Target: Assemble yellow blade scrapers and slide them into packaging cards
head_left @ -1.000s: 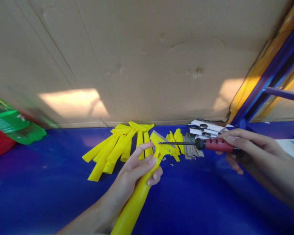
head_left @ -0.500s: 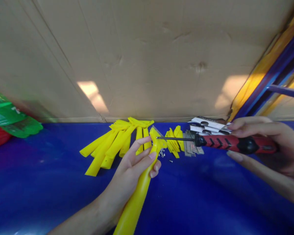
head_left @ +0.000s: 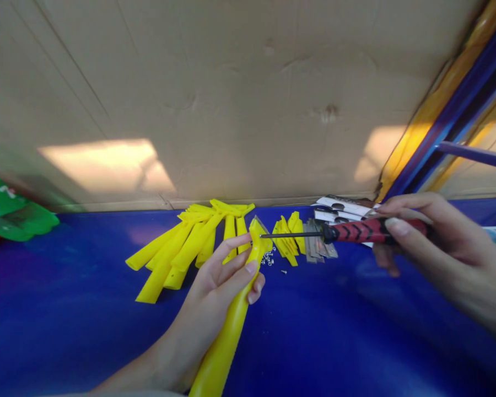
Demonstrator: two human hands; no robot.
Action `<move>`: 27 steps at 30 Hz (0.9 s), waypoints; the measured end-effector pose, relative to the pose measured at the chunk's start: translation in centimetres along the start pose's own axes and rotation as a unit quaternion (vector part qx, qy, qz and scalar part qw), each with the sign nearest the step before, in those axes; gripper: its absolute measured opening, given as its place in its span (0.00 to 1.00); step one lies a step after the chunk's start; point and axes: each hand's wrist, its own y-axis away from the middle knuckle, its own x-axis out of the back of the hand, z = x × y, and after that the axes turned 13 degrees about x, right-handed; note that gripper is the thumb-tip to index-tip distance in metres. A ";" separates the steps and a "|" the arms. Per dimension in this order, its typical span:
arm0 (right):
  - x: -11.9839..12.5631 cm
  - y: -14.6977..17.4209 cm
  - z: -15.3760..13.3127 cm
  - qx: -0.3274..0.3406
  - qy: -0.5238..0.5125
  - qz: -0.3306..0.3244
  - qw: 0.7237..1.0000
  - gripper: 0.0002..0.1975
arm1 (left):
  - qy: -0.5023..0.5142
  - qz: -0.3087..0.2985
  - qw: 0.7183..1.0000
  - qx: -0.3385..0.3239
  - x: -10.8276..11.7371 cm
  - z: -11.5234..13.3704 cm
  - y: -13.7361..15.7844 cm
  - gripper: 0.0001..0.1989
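My left hand (head_left: 225,286) is closed round a yellow plastic scraper handle (head_left: 227,342), held on a slant with its wide head upward. A thin, clear-grey blade edge shows at that head. In my right hand (head_left: 450,242) is a screwdriver (head_left: 359,230) with a red and black grip, its fingers wrapped round the back of it. The shaft lies nearly level and its tip touches the handle's head, near my left fingertips. Small silver screws (head_left: 268,257) lie just behind the head, with a single screw (head_left: 284,271) apart from them.
Several yellow handles (head_left: 177,242) are piled at the back left. Small yellow plates (head_left: 287,240), flat grey blades (head_left: 319,248) and white-and-black packets (head_left: 343,208) lie at the back right. Green bottle (head_left: 20,215) is far left. Cardboard wall (head_left: 231,110) rises behind the blue table (head_left: 314,342).
The fingers of my right hand have shifted from spread along the grip to closed round its rear. The screwdriver tip stays at the handle's head. The whole view has shifted slightly.
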 end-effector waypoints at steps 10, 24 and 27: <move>0.1 0.2 0.1 0.075 0.041 0.007 0.996 0.14 | 0.016 0.014 1.000 0.000 0.0 -0.2 -0.4 0.30; 0.2 0.1 0.4 0.035 -0.019 -0.005 0.999 0.09 | -0.011 -0.008 1.000 0.009 0.2 0.1 0.0 0.29; 0.0 0.0 0.6 0.005 0.026 0.029 0.999 0.13 | 0.014 -0.010 1.000 -0.004 -0.3 -0.3 0.1 0.26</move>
